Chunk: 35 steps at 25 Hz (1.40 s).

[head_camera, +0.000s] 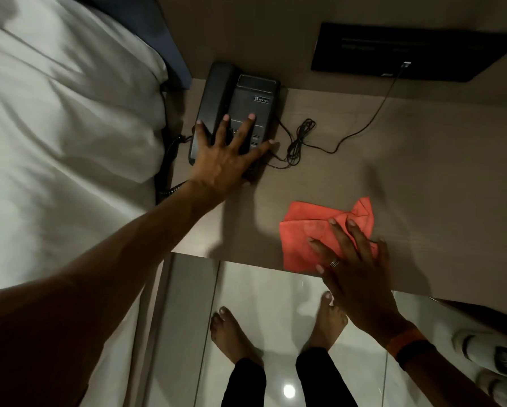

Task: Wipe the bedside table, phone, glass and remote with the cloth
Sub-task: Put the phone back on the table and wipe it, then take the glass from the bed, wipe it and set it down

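A black desk phone (248, 95) sits at the back left of the brown bedside table (422, 177), its handset on the cradle. My left hand (226, 160) lies on the phone's near half with fingers spread wide over the keypad and handset. An orange-red cloth (308, 230) lies crumpled near the table's front edge. My right hand (355, 268) rests flat on the cloth's right part, fingers apart, a ring on one finger. No glass or remote is in view.
A thin black cable (302, 142) coils beside the phone and runs up to a black wall panel (408, 51). A bed with white sheets (64, 127) borders the table's left side. White slippers (493, 356) lie on the glossy floor at right.
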Motion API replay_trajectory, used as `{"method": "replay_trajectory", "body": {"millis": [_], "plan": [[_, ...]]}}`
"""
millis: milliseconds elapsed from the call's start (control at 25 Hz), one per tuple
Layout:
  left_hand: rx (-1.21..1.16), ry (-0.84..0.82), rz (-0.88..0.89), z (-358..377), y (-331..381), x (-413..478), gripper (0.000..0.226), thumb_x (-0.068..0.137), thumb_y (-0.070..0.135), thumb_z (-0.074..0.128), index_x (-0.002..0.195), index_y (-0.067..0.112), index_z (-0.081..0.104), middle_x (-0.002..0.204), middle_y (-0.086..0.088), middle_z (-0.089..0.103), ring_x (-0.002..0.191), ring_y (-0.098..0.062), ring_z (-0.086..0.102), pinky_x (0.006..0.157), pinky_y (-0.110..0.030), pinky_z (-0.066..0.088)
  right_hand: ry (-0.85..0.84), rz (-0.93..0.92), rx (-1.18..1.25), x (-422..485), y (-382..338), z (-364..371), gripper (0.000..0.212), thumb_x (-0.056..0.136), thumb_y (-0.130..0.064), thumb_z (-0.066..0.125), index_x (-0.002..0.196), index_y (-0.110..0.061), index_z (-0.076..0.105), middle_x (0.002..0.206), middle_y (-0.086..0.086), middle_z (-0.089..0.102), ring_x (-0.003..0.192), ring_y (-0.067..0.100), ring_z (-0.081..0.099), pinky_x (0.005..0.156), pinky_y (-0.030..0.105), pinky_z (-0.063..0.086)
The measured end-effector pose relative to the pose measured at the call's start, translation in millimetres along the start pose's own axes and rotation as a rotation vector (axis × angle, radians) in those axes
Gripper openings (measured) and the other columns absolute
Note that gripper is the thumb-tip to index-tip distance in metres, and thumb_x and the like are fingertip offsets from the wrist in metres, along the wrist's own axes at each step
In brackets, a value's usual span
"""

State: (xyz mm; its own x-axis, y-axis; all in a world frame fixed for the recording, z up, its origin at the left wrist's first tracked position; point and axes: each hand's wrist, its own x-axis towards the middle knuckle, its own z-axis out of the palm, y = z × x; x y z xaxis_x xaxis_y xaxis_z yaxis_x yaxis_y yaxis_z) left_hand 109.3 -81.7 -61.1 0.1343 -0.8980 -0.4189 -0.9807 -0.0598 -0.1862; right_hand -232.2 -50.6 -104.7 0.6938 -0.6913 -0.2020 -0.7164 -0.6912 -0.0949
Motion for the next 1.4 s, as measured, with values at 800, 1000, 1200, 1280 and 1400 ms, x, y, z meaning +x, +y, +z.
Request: {"method": "replay_trajectory", "body": {"millis": [800, 1000, 1200, 1280, 1400], "plan": [[-0.470, 0.476, -0.703, 2, -59, -275, 0.066, 0.101, 0.045, 0.042, 0.159, 0.016, 0.029, 0.168, -0.013, 0.021, 0.157, -0.031, 0.012, 0.123, -0.059, 0.017, 0.204, -0.547, 0.187, 111, -276, -158, 0.057, 0.098, -0.055, 0.042, 0.152, -0.038, 0.034, 0.168, 0.007, 0.021, 0.155, 0.030, 0.019, 0.120, 0.064, 0.017], [-0.412, 0.584, -1.190, 41, -150, -437, 0.065, 0.101, 0.042, 0.049, 0.158, 0.017, 0.031, 0.168, -0.013, 0.021, 0.156, -0.034, 0.014, 0.123, -0.057, 0.019, 0.124, -0.871, 0.486, 94, -479, -177, 0.052, 0.102, -0.046, 0.044, 0.152, -0.031, 0.039, 0.164, 0.007, 0.026, 0.151, 0.025, 0.027, 0.120, 0.043, 0.033], [-1.342, 0.670, -1.435, 77, -186, -507, 0.067, 0.100, 0.044, 0.058, 0.158, 0.027, 0.030, 0.146, 0.002, 0.052, 0.113, -0.013, 0.066, 0.101, -0.040, 0.052, -0.235, -0.779, 0.631, 54, -596, -145, 0.048, 0.104, -0.040, 0.041, 0.151, -0.031, 0.038, 0.145, 0.001, 0.054, 0.128, 0.026, 0.050, 0.105, 0.039, 0.043], [-1.593, 0.778, -1.347, 76, -185, -503, 0.058, 0.100, 0.047, 0.056, 0.154, 0.041, 0.034, 0.124, 0.003, 0.069, 0.096, -0.014, 0.073, 0.086, -0.041, 0.062, -0.370, -0.566, 0.875, 44, -604, -143, 0.045, 0.104, -0.031, 0.042, 0.148, -0.036, 0.044, 0.136, 0.001, 0.060, 0.126, 0.021, 0.051, 0.096, 0.027, 0.040], [-1.653, 0.849, -1.221, 58, -169, -480, 0.051, 0.100, 0.042, 0.060, 0.141, 0.060, 0.036, 0.114, 0.016, 0.072, 0.101, -0.012, 0.074, 0.088, -0.044, 0.062, -0.394, -0.428, 1.157, 39, -568, -155, 0.045, 0.104, -0.020, 0.042, 0.145, -0.040, 0.049, 0.142, -0.003, 0.057, 0.134, 0.014, 0.047, 0.105, 0.026, 0.044]]}}
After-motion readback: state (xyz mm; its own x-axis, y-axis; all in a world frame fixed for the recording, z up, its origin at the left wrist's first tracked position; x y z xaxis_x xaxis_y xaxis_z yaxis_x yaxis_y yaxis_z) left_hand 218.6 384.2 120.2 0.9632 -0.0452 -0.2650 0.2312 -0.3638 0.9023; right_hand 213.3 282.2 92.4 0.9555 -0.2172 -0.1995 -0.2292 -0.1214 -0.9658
